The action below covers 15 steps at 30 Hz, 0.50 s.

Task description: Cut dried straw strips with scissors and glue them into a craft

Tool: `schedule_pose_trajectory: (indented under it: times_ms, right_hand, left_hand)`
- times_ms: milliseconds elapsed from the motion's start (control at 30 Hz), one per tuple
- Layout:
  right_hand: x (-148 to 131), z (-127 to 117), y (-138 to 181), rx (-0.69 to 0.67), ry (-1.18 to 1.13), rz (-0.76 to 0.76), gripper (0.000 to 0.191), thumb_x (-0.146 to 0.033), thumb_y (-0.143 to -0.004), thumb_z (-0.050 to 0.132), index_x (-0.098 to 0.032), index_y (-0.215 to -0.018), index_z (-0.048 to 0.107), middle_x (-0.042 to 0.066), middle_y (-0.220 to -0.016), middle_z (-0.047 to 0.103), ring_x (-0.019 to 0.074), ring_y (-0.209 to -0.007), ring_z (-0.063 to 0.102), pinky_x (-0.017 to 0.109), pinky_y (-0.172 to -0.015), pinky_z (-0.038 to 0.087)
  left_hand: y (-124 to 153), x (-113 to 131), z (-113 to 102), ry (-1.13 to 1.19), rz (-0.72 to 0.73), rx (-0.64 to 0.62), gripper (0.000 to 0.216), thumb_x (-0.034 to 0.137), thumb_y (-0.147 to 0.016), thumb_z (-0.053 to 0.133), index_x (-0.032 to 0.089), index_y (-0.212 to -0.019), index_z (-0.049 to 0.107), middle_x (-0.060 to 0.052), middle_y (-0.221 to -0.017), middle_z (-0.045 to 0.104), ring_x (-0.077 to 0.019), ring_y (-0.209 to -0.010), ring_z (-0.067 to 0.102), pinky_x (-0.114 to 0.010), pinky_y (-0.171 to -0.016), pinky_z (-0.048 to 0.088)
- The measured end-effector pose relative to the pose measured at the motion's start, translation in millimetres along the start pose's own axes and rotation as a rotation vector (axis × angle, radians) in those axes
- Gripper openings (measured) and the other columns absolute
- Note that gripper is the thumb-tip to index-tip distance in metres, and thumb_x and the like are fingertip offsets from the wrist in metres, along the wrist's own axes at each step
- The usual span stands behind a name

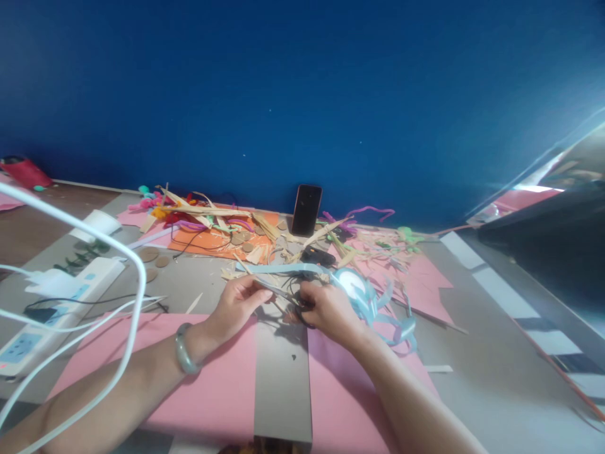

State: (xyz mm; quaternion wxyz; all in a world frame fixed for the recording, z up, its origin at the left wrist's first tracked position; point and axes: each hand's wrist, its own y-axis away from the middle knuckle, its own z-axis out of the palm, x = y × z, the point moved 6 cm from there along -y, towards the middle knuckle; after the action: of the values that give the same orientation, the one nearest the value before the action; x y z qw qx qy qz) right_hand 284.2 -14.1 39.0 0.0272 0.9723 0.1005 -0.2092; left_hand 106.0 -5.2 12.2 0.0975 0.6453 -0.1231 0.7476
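My left hand [239,301], a grey bangle on its wrist, pinches the end of a thin pale straw strip [278,291] near the middle of the table. My right hand [326,309] is closed around black-handled scissors [302,301], whose blades meet the strip between the two hands. A light blue paper ribbon [283,268] runs just behind my fingers and curls into loops [378,302] to the right of my right hand. Both hands hover over pink paper sheets [222,378] with a grey gap between them.
A dark phone [306,209] leans upright against the blue wall. Straw strips, pipe cleaners and cardboard discs litter orange paper [212,236] behind. A white power strip [51,309] with white cables [127,315] lies left. More pink paper [425,277] lies right.
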Motion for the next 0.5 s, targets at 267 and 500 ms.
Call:
schedule_pose_trajectory:
  times_ms: [267, 500]
  right_hand:
    - [-4.2, -8.4, 1.9, -0.042, 0.053, -0.017, 0.039, -0.049, -0.062, 0.079, -0.021, -0.063, 0.051, -0.004, -0.052, 0.049, 0.0115, -0.050, 0.038, 0.024, -0.052, 0.022]
    - [-1.9, -4.7, 0.2, -0.018, 0.053, -0.036, 0.038, -0.050, -0.061, 0.078, -0.021, -0.064, 0.052, -0.004, -0.051, 0.048, 0.0112, -0.049, 0.035, 0.024, -0.052, 0.021]
  left_hand:
    - [-2.9, 1.5, 0.4, -0.025, -0.002, -0.005, 0.007, 0.019, -0.078, 0.065, 0.014, -0.078, 0.069, -0.003, -0.073, 0.067, -0.0131, -0.069, 0.060, -0.024, -0.067, 0.048]
    - [-0.3, 1.8, 3.1, -0.017, 0.027, -0.028, 0.008, 0.020, -0.080, 0.064, 0.015, -0.084, 0.069, -0.003, -0.080, 0.069, -0.0139, -0.074, 0.060, -0.025, -0.070, 0.049]
